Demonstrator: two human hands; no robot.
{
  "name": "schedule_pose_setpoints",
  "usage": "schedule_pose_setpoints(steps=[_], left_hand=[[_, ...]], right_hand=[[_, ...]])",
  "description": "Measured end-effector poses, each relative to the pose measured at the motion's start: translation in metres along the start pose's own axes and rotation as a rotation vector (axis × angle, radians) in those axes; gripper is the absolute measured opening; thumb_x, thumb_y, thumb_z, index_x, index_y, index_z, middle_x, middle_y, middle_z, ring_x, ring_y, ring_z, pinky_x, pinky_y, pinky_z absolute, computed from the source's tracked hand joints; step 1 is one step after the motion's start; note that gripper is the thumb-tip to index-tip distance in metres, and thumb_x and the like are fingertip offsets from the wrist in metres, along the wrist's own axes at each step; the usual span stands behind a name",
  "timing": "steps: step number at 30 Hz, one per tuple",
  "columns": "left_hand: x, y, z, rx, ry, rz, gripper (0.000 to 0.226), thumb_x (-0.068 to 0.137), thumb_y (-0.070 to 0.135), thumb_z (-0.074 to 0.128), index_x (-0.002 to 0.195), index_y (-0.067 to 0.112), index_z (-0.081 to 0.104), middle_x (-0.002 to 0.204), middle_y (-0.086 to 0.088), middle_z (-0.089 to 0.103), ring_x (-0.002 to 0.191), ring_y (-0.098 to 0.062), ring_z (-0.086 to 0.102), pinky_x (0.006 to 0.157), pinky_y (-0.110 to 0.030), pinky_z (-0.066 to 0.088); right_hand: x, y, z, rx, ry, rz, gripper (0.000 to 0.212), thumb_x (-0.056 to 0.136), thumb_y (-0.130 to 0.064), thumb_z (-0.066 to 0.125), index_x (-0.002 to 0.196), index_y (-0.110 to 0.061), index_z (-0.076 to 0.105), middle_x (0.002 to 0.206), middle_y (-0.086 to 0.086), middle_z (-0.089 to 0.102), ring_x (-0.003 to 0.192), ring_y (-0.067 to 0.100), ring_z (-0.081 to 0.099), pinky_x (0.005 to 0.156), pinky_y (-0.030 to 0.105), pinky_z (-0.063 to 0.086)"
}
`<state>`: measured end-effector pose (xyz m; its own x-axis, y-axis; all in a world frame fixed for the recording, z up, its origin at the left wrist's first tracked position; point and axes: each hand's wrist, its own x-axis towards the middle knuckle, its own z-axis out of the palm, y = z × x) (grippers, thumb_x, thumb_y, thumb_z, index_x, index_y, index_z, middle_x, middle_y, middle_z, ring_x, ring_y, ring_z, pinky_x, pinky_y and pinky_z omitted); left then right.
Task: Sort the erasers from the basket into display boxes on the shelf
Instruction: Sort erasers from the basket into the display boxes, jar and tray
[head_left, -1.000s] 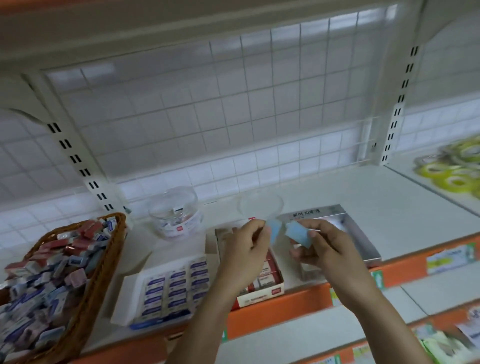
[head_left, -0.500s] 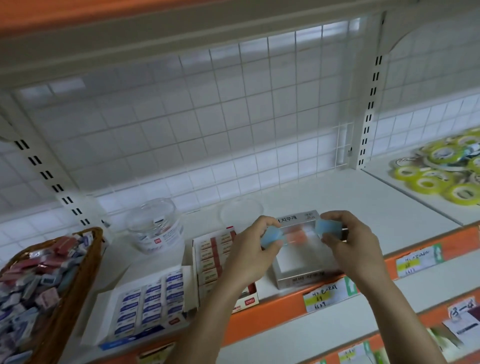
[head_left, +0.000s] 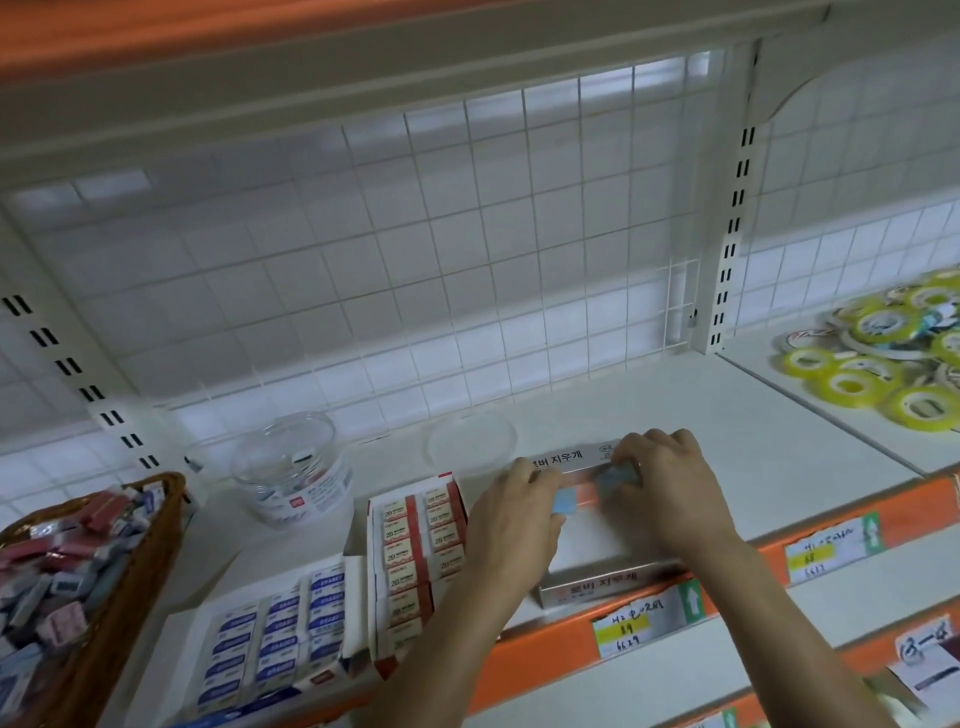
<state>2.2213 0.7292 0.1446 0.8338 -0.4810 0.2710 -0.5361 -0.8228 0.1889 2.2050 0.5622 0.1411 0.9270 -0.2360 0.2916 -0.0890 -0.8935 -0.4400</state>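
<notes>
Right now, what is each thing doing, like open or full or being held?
Left hand: pinches a blue eraser over the silver box.
Right hand: pinches a second blue eraser.
Silver box: open, looks mostly empty.
Red box: open, full of erasers.
Jar: open, lid lying beside it.
Basket: heaped with erasers.

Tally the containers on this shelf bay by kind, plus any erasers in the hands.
Display boxes: 3 (blue-label box, red 2B box, silver box)
Wicker basket: 1
Clear jar: 1
Blue erasers: 2, in left hand and right hand
Total: 7
</notes>
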Motion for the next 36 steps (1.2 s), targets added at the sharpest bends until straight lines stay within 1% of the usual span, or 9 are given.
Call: schedule_pose_setpoints(steps=[3, 9, 12, 15, 18, 22, 24, 29, 36], left_hand=[[0.0, 0.0, 0.005, 0.016, 0.005, 0.019, 0.034, 0.093, 0.028, 0.057, 0.127, 0.024, 0.053, 0.121, 0.002, 0.051, 0.11, -0.02, 0.053, 0.085, -0.031, 0.043], [0.002, 0.0, 0.01, 0.08, 0.019, 0.03, 0.03, 0.088, 0.032, 0.063, 0.115, 0.019, 0.062, 0.113, 0.002, 0.061, 0.107, -0.02, 0.053, 0.088, -0.032, 0.045], [0.002, -0.001, 0.013, 0.152, 0.026, 0.043, 0.03, 0.064, 0.036, 0.081, 0.086, 0.02, 0.071, 0.084, 0.004, 0.064, 0.083, -0.017, 0.059, 0.067, -0.03, 0.054], [0.003, -0.002, 0.015, 0.163, 0.024, 0.002, 0.031, 0.05, 0.035, 0.083, 0.076, 0.022, 0.07, 0.075, 0.006, 0.061, 0.071, -0.015, 0.06, 0.057, -0.028, 0.054], [0.001, 0.001, 0.011, 0.139, 0.022, -0.027, 0.03, 0.066, 0.033, 0.072, 0.093, 0.02, 0.069, 0.091, 0.004, 0.063, 0.087, -0.019, 0.059, 0.071, -0.033, 0.051], [0.001, 0.002, 0.007, 0.164, -0.03, -0.027, 0.039, 0.081, 0.038, 0.056, 0.116, 0.021, 0.058, 0.116, 0.006, 0.054, 0.111, -0.018, 0.046, 0.093, -0.033, 0.037], [0.0, 0.002, 0.006, 0.179, -0.053, -0.036, 0.039, 0.081, 0.039, 0.055, 0.117, 0.022, 0.055, 0.118, 0.007, 0.052, 0.114, -0.017, 0.043, 0.095, -0.034, 0.034], [0.001, 0.003, 0.005, 0.158, -0.078, -0.041, 0.03, 0.08, 0.034, 0.056, 0.108, 0.024, 0.052, 0.113, 0.007, 0.053, 0.111, -0.017, 0.043, 0.09, -0.033, 0.037], [0.0, 0.002, 0.004, 0.12, -0.121, -0.05, 0.028, 0.081, 0.031, 0.055, 0.107, 0.022, 0.054, 0.114, 0.006, 0.05, 0.113, -0.017, 0.04, 0.09, -0.032, 0.04]], right_hand=[[0.0, 0.002, 0.008, 0.028, 0.066, 0.003, 0.018, 0.079, -0.018, 0.062, 0.096, -0.013, 0.065, 0.091, 0.002, 0.062, 0.084, 0.016, 0.032, 0.065, 0.027, 0.032], [0.0, 0.005, 0.022, 0.055, 0.191, -0.096, 0.004, 0.071, -0.006, 0.071, 0.07, -0.007, 0.067, 0.072, 0.008, 0.063, 0.068, 0.019, 0.038, 0.056, 0.027, 0.035], [0.0, 0.006, 0.023, 0.001, 0.185, -0.126, 0.005, 0.074, -0.006, 0.07, 0.077, -0.009, 0.066, 0.076, 0.007, 0.062, 0.069, 0.02, 0.037, 0.058, 0.029, 0.037], [0.0, 0.006, 0.024, -0.065, 0.124, -0.138, 0.017, 0.08, -0.006, 0.061, 0.095, -0.011, 0.067, 0.092, 0.009, 0.061, 0.081, 0.026, 0.044, 0.066, 0.03, 0.04], [0.0, 0.005, 0.023, -0.102, 0.09, -0.126, 0.021, 0.083, -0.007, 0.055, 0.101, -0.011, 0.065, 0.097, 0.01, 0.057, 0.088, 0.028, 0.045, 0.072, 0.033, 0.043], [-0.002, 0.002, 0.019, -0.072, 0.056, -0.068, 0.025, 0.086, -0.011, 0.049, 0.107, -0.01, 0.062, 0.1, 0.01, 0.047, 0.093, 0.028, 0.042, 0.077, 0.035, 0.045], [-0.003, 0.002, 0.019, -0.121, 0.05, -0.077, 0.025, 0.085, -0.013, 0.051, 0.106, -0.011, 0.063, 0.097, 0.007, 0.05, 0.091, 0.027, 0.044, 0.071, 0.034, 0.046], [-0.003, 0.004, 0.022, -0.107, 0.134, -0.124, 0.003, 0.069, -0.015, 0.074, 0.071, -0.015, 0.072, 0.07, 0.002, 0.053, 0.065, 0.025, 0.049, 0.045, 0.03, 0.043], [-0.004, 0.005, 0.024, -0.127, 0.159, -0.086, 0.007, 0.075, -0.017, 0.068, 0.077, -0.011, 0.066, 0.076, 0.002, 0.056, 0.073, 0.025, 0.05, 0.051, 0.031, 0.042]])
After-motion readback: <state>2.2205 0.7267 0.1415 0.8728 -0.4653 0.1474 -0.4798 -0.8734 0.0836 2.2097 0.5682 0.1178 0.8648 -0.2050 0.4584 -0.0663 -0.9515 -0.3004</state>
